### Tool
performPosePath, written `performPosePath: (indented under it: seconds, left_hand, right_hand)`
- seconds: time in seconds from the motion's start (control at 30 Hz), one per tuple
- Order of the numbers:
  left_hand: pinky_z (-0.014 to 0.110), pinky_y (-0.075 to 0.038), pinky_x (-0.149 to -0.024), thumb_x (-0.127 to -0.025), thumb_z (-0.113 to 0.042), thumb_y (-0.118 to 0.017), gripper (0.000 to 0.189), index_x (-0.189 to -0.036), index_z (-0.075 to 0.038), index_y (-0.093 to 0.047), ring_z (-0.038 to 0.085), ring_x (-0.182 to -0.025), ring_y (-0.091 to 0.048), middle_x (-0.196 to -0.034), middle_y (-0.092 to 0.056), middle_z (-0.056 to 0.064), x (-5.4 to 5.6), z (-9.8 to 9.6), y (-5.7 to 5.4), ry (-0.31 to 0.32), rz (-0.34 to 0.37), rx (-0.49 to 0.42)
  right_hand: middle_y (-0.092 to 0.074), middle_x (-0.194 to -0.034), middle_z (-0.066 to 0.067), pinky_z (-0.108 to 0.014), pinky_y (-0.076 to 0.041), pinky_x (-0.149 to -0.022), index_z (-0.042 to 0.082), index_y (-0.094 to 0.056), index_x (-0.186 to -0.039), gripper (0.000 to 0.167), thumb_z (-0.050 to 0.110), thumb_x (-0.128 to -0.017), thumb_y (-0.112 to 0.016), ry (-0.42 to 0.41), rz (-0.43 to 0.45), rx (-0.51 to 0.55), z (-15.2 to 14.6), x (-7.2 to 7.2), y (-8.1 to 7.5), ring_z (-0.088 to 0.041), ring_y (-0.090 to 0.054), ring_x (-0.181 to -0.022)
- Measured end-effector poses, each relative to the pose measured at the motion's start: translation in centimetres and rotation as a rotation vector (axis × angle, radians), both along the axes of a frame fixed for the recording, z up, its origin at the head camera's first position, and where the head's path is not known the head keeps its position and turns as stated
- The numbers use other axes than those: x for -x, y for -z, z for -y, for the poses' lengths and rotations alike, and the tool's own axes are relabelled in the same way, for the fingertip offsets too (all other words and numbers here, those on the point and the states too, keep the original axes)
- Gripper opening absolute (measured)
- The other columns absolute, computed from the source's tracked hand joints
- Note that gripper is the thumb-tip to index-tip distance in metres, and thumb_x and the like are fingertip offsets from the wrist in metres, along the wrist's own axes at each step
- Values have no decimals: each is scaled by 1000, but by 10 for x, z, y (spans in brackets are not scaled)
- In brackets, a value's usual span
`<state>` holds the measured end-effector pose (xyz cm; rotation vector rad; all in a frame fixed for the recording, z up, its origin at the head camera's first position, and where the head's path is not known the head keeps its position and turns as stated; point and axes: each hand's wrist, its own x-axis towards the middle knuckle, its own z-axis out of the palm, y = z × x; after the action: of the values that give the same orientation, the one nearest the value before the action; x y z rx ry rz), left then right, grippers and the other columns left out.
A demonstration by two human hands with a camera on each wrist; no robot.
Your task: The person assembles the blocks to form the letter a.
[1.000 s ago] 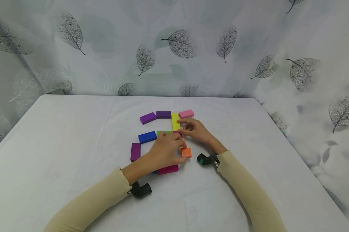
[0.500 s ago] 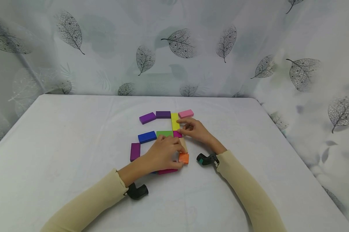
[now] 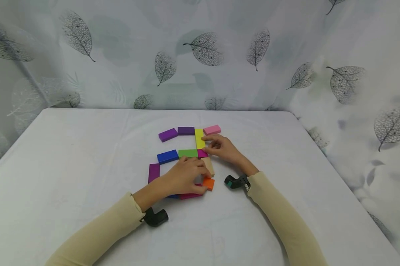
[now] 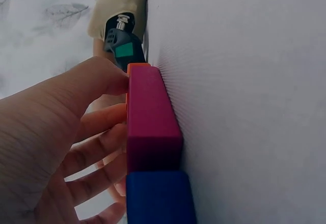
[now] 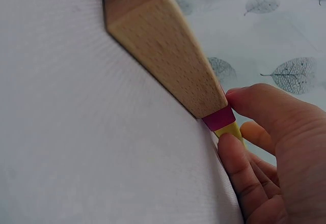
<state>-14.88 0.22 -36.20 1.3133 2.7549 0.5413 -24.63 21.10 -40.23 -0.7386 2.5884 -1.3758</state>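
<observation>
Bright wooden blocks lie joined in an outline on the white table. My left hand (image 3: 183, 177) pinches an orange block (image 3: 209, 184) between thumb and fingers, at the near end of a plain wood block (image 3: 207, 167). In the left wrist view, the orange block's edge (image 4: 137, 65) shows behind a magenta block (image 4: 150, 104), with a blue block (image 4: 160, 198) closest. My right hand (image 3: 224, 148) touches a yellow block (image 3: 199, 137) and a small magenta block (image 3: 202, 153) with its fingertips. The left hand hides part of the outline's lower loop.
Purple blocks (image 3: 186, 131) and a pink block (image 3: 212, 129) form the far row. A blue block (image 3: 167, 157) and a green block (image 3: 188, 153) make the middle row; a plum block (image 3: 154, 173) stands left. A leaf-patterned curtain (image 3: 127, 55) hangs behind the table.
My left hand has brought the orange block nearer me and slightly left, turning it a little; the plain wood block has come into sight. My right hand has stayed in place.
</observation>
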Motion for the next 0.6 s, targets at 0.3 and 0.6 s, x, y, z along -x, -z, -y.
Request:
performPosePath:
  seconds: [0.3, 0.6]
  left_hand:
    - [42, -40, -89, -83, -40, -73, 34, -108, -18, -68, 15, -105, -56, -105, -64, -5, 4, 4, 4, -14, 24, -31]
    - [56, -36, -101, -84, -50, -71, 50, -124, -22, -63, 16, -112, -56, -111, -65, -4, 9, 9, 6, -83, 78, -14]
  right_hand:
    - [-63, -109, -13, -24, -47, -75, 3, -59, -131, 42, 11, -91, -69, 14, 10, -7, 0, 0, 0, -17, -58, -85]
    - [-63, -105, -13, -25, -47, -76, 3, -60, -130, 42, 11, -90, -69, 16, 14, -8, 1, 2, 0, -18, -58, -85]
